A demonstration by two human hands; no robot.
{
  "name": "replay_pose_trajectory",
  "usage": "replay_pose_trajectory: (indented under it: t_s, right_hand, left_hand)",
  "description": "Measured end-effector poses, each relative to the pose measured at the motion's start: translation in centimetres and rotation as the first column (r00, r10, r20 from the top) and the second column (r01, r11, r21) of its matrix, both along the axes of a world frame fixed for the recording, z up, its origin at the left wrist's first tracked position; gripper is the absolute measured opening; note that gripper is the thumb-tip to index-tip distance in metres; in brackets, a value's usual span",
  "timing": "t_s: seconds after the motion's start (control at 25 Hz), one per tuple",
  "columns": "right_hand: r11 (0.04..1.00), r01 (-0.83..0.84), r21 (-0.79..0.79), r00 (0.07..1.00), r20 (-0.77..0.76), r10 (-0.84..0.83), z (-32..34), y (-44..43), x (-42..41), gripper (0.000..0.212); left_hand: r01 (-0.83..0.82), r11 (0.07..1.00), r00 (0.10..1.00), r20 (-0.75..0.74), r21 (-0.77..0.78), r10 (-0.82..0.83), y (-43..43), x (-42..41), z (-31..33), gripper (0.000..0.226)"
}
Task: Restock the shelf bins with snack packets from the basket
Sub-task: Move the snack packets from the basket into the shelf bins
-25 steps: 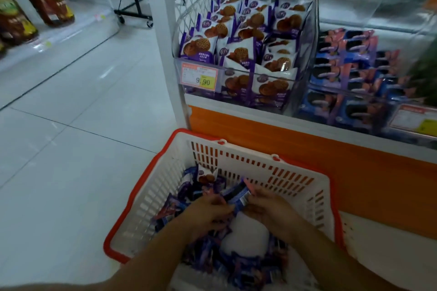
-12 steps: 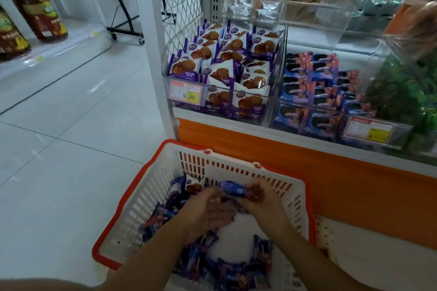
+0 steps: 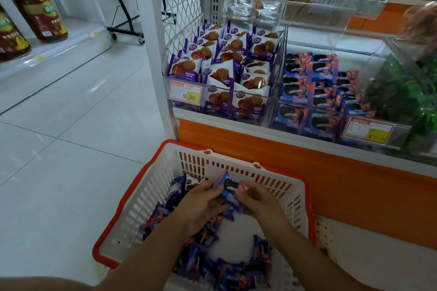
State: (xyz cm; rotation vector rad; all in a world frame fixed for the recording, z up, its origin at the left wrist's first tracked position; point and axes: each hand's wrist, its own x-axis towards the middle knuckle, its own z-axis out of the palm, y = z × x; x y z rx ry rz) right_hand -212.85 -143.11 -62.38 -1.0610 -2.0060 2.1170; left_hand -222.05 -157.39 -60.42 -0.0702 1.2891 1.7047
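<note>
Snack packets (image 3: 227, 269) lie loose in the red-rimmed white basket (image 3: 146, 196) at 6 o'clock. Just above, the left hand (image 3: 201, 205) and right hand (image 3: 262, 203) share one blue cookie packet (image 3: 229, 190), each grip pinching a side. Matching packets (image 3: 316, 71) fill the clear shelf bin (image 3: 295, 125) at 1 o'clock.

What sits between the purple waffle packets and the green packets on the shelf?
In the head view, a stack of blue cookie packets sits between the purple packets and the green packets.
</note>
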Motion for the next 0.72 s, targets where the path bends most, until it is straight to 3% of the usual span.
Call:
replay_pose_trajectory:
  t_s: [0.2, 0.28, 0.36, 0.44, 0.56, 0.64, 0.72]
  right_hand:
    - [0.999, 0.045, -0.005, 0.998, -0.053, -0.046, 1.7, 0.7, 0.3, 0.04]
    - [0.998, 0.067, -0.003, 0.991, -0.115, -0.067, 3.9, 0.8, 0.2, 0.03]
    - [0.982, 0.079, 0.171, 0.976, -0.215, -0.041, 7.9, 1.8, 0.0, 0.015]
    - [0.914, 0.095, 0.395, 0.952, -0.304, 0.033, 13.0, 3.7, -0.1, 0.009]
    - [0.803, 0.189, 0.565, 0.903, -0.421, 0.083, 20.4, 8.2, -0.1, 0.018]
    - [0.751, 0.301, 0.587, 0.882, -0.472, 0.015, 23.2, 12.6, -0.8, 0.03]
    - [0.698, 0.4, 0.594, 0.876, -0.47, -0.103, 24.1, 17.4, -1.9, 0.033]
  left_hand:
    - [0.052, 0.997, 0.985, -0.159, -0.052, -0.059, 0.5, 0.1, 1.0, 0.026]
    - [0.037, 0.999, 0.972, -0.23, -0.032, -0.043, 1.3, -0.1, 2.6, 0.025]
    - [0.031, 1.0, 0.936, -0.351, -0.002, -0.03, 2.9, -0.8, 6.0, 0.025]
    - [0.062, 0.998, 0.825, -0.563, -0.009, -0.056, 4.9, -1.5, 10.5, 0.027]
    - [0.063, 0.998, 0.518, -0.854, -0.022, -0.052, 8.4, -2.1, 16.9, 0.04]
    - [-0.005, 0.991, 0.156, -0.979, -0.135, -0.133, 10.8, -3.1, 19.4, 0.054]
    - [-0.136, 0.955, -0.242, -0.926, -0.263, -0.289, 12.8, -5.0, 19.9, 0.061]
